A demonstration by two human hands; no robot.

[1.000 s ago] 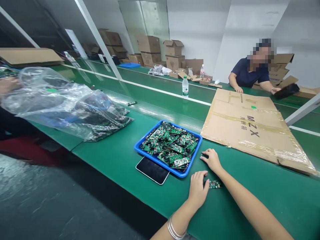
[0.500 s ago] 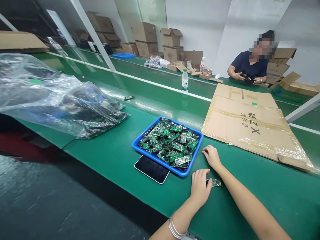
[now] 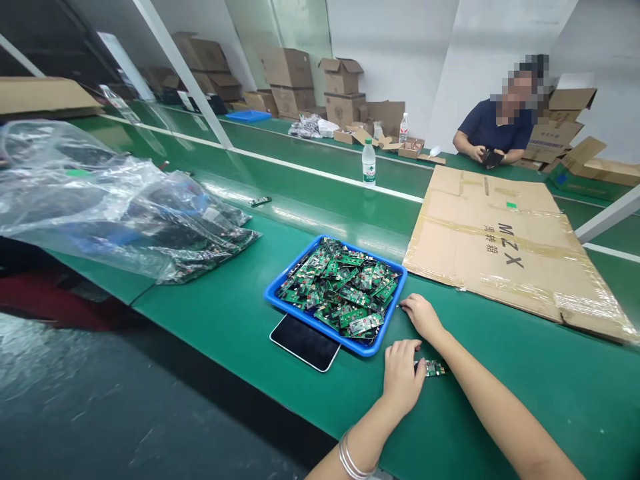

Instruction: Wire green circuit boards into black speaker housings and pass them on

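Observation:
My left hand [image 3: 403, 375], with silver bangles on its wrist, is closed on one end of a small green circuit board [image 3: 436, 368]. The board lies at the table surface, and its far end sticks out to the right of my thumb. Just beyond, my right hand [image 3: 424, 316] is pinched low over the table beside the tray's right edge. A tiny pale bit shows at its fingertips, too small to name. The blue tray [image 3: 271, 297] is heaped with similar circuit boards [image 3: 345, 283].
A dark-screened tablet [image 3: 304, 343] lies partly under the tray. Left stands a clear plastic bag [image 3: 150, 207] of boards. A flattened carton [image 3: 500, 247] lies at right, a water bottle [image 3: 369, 163] behind the tray. Across the bench a person [image 3: 495, 133] handles a dark object.
My right hand's fingertips have come slightly left and down onto the tiny pale bit. My left hand stays on the circuit board. The person opposite has lowered and turned the dark object.

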